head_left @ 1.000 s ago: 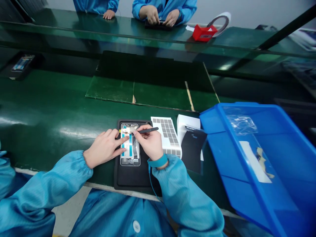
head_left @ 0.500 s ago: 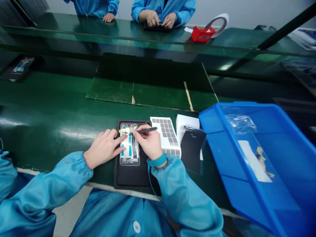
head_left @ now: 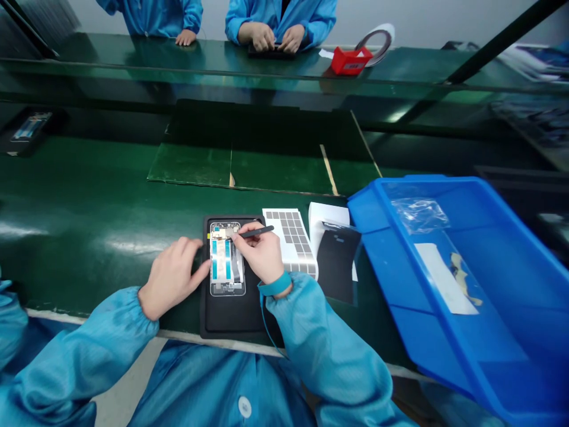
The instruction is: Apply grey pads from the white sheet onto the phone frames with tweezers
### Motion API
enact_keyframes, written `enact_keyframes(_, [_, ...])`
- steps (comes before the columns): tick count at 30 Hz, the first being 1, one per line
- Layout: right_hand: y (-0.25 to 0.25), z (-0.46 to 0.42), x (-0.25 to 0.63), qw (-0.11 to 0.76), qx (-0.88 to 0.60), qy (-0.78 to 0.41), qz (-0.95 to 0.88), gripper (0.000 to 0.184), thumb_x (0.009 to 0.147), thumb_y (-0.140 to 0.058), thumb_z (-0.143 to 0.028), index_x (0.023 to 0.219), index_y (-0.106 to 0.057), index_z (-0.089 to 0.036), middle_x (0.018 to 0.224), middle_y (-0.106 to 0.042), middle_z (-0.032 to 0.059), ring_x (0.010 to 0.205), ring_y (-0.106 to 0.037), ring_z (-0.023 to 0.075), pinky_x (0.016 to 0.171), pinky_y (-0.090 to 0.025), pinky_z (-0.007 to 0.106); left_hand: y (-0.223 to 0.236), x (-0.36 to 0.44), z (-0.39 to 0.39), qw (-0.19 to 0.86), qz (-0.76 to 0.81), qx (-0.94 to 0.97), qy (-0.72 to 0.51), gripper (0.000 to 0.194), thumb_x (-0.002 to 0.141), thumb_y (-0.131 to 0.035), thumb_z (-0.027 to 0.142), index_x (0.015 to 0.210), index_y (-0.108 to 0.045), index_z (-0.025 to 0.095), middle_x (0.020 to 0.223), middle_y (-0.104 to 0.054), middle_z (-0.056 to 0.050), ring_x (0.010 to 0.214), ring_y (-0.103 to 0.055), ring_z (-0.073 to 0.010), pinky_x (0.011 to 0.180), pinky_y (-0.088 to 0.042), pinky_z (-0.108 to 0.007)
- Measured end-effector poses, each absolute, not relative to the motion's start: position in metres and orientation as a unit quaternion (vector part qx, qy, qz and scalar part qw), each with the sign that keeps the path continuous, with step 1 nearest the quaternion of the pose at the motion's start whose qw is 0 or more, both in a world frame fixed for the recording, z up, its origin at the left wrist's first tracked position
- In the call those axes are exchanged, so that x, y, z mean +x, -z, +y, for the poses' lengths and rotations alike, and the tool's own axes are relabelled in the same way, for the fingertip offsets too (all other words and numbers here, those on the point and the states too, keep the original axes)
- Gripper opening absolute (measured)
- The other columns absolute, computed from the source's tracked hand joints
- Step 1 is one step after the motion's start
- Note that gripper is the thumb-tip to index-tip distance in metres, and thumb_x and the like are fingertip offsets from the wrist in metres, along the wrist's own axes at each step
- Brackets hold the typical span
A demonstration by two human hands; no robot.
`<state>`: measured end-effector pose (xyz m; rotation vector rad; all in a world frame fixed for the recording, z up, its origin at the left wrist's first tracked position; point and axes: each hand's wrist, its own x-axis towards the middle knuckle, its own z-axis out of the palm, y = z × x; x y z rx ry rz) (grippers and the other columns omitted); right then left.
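An opened phone [head_left: 221,267] with blue strips and exposed circuitry lies in a black tray [head_left: 235,317] before me. My right hand [head_left: 263,254] grips dark tweezers [head_left: 258,232], their tip end hidden by my fingers over the upper part of the phone. At the tray's left edge is my left hand [head_left: 171,276], fingers apart and holding nothing, thumb close to the phone's side. Right of the tray lies a white sheet with grey square stickers [head_left: 291,234], partly behind my right hand.
Beside the sticker sheet are white paper [head_left: 326,213] and a black film sheet [head_left: 338,267]. A large blue bin [head_left: 400,296] takes up the right side. Across the bench, two co-workers sit near a red tape dispenser [head_left: 351,61]. Another phone in a tray [head_left: 30,127] is far left.
My left hand has drawn back left off the phone, with its fingers lifted away. My right hand stays over the phone's upper part with the tweezers. The whole view has shifted slightly.
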<state>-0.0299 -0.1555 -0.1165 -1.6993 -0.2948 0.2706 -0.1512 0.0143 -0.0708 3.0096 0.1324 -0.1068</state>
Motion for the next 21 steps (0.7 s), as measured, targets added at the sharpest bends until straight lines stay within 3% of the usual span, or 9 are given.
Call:
enact_keyframes(3, [0.117,-0.154,-0.030,0.646,-0.743,-0.118,-0.131,0.019,0.076,-0.074,-0.033,0.081,-0.064,-0.018,0.071,-0.064,0.0008,0.059,-0.060,0.0139,0.056,-0.049,0.025,0.074,-0.150,0.010,0.085,0.129,0.980,0.124,0.032,0.099,-0.040,0.045,0.091,-0.059,0.020,0.079,-0.066,-0.003,0.072,-0.064,-0.0215,0.060,-0.040,-0.030])
enact_keyframes(6, [0.117,-0.155,-0.029,0.675,-0.717,-0.112,-0.134,0.020,0.076,-0.074,-0.034,0.082,-0.063,-0.018,0.075,-0.065,0.0015,0.063,-0.062,0.0149,0.059,-0.051,0.026,0.077,-0.144,0.000,0.068,0.138,0.971,0.181,0.036,0.099,-0.036,0.043,0.082,-0.059,0.021,0.075,-0.069,-0.004,0.071,-0.067,-0.0242,0.058,-0.038,-0.030])
enact_keyframes(13, [0.123,-0.169,-0.020,0.765,-0.639,-0.033,-0.072,0.026,0.074,-0.080,-0.036,0.084,-0.062,-0.019,0.070,-0.062,-0.0012,0.059,-0.060,0.0136,0.059,-0.050,0.027,0.062,-0.146,0.019,0.009,0.195,0.965,0.177,0.035,0.093,-0.037,0.037,0.084,-0.066,0.019,0.083,-0.073,-0.010,0.080,-0.071,-0.0266,0.066,-0.044,-0.031])
enact_keyframes(21, [0.121,-0.165,-0.019,0.721,-0.681,-0.025,-0.124,0.023,0.076,-0.077,-0.039,0.085,-0.070,-0.018,0.080,-0.070,0.0046,0.068,-0.064,0.0182,0.064,-0.054,0.031,0.028,-0.181,0.156,-0.135,0.367,0.906,0.166,0.041,0.096,-0.031,0.039,0.093,-0.065,0.017,0.089,-0.072,-0.014,0.085,-0.070,-0.0342,0.071,-0.048,-0.038])
